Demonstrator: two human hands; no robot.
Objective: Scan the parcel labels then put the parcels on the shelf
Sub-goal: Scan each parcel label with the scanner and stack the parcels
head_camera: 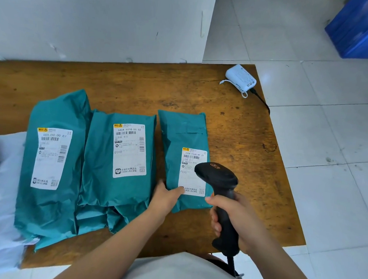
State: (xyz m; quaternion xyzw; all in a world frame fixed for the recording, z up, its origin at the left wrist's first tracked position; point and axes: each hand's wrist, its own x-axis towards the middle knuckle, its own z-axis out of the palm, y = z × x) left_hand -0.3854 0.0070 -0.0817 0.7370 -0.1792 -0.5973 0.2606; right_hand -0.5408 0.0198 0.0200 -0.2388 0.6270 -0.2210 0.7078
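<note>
Parcel [183, 160] edge pinned flat by left hand [166, 196]; right hand [236, 217] grips scanner [220, 193] over its label [193, 171].
</note>
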